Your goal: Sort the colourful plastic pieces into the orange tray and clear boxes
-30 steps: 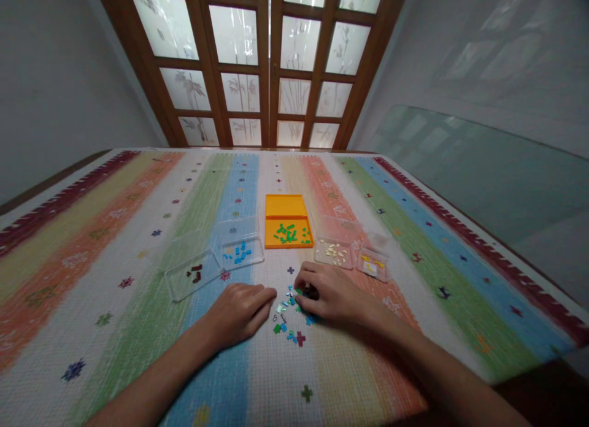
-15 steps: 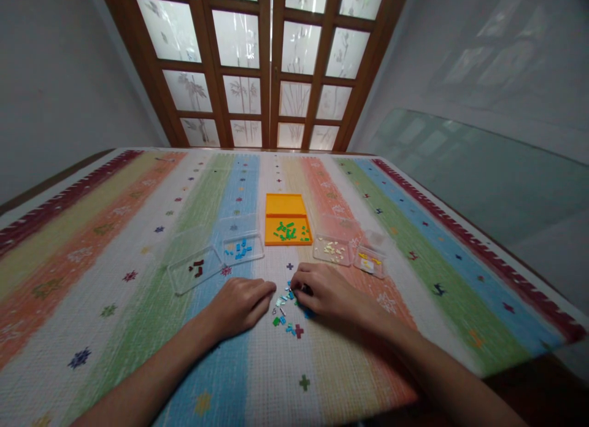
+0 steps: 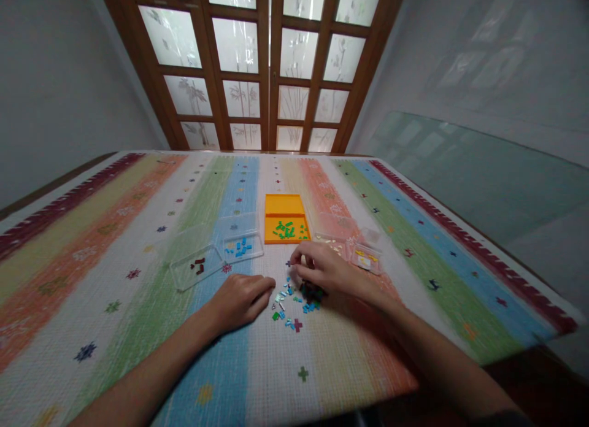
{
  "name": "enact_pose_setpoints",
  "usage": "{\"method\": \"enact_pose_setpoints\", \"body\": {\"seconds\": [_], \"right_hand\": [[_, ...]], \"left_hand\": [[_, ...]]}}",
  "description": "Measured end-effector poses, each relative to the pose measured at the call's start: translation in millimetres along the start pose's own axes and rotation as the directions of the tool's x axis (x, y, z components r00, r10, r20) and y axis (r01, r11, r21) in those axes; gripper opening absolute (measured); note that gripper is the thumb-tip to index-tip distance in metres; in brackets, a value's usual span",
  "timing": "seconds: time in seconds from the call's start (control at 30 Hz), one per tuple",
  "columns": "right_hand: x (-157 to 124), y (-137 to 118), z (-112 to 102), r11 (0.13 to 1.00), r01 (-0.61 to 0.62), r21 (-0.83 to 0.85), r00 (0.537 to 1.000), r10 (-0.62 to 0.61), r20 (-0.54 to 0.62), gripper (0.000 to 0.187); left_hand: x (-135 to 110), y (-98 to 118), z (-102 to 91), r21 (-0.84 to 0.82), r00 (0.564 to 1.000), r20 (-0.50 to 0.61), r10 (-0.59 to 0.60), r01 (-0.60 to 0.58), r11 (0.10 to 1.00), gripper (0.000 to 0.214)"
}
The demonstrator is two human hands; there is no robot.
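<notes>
A loose pile of small building bricks (image 3: 284,297), blue, pale, green and dark, lies on the striped cloth between my hands. My left hand (image 3: 246,297) rests at the pile's left edge, fingers curled and pressed together, their undersides hidden. Above the pile's far right side hovers my right hand (image 3: 317,264), its thumb and fingers bent towards each other in a pinch. Whatever the pinch holds is too small to make out. Beyond the hands, an open orange case (image 3: 288,243) has green bricks (image 3: 286,229) in its near half.
Left of the case stand a clear box (image 3: 178,287) with dark red bricks (image 3: 199,266) and another clear box (image 3: 262,254) with blue bricks (image 3: 240,249). At right, a box of cream pieces (image 3: 335,245) is partly behind my right hand, beside yellow pieces (image 3: 367,256).
My right hand has lifted from the pile and moved away from me, towards the cream pieces, uncovering blue bricks. My left hand stays nearly where it was.
</notes>
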State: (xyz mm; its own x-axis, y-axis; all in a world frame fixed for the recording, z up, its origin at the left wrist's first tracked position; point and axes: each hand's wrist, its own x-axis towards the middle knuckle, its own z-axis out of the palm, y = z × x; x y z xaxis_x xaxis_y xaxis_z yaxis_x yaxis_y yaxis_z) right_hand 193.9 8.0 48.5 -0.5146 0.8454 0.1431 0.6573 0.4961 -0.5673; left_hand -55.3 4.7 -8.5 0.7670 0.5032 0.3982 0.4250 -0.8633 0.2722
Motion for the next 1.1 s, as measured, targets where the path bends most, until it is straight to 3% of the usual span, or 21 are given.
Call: {"method": "enact_pose_setpoints", "body": {"seconds": [0.2,0.4,0.57,0.87,0.97,1.1], "right_hand": [[38,17,-23,0.985,0.088,-0.151,0.980,-0.113,-0.165,0.008],[71,37,-20,0.969,0.036,-0.246,0.972,-0.091,-0.216,0.013],[77,47,-11,0.959,-0.030,-0.281,0.981,-0.025,-0.190,0.013],[74,41,-11,0.917,-0.102,-0.385,0.993,0.073,-0.088,0.025],[71,36,-18,0.928,-0.052,-0.369,0.996,0.023,-0.080,0.024],[61,20,-28,0.953,0.118,-0.279,0.993,-0.118,0.014,0.018]], "left_hand": [[-1,-1,0.9,-0.005,1.000,0.004,-0.008,0.008,1.000,0.021],[-2,-1,2.3,0.001,1.000,-0.013,-0.008,0.008,1.000,0.021],[-2,0,1.5,0.009,1.000,0.000,-0.012,0.012,1.000,0.022],[-3,-1,3.0,0.017,1.000,0.009,-0.002,0.002,1.000,0.023],[-3,-1,3.0,0.017,1.000,0.016,-0.006,0.006,1.000,0.022],[-2,-1,2.4,0.018,1.000,0.028,-0.011,0.010,1.000,0.022]]}}
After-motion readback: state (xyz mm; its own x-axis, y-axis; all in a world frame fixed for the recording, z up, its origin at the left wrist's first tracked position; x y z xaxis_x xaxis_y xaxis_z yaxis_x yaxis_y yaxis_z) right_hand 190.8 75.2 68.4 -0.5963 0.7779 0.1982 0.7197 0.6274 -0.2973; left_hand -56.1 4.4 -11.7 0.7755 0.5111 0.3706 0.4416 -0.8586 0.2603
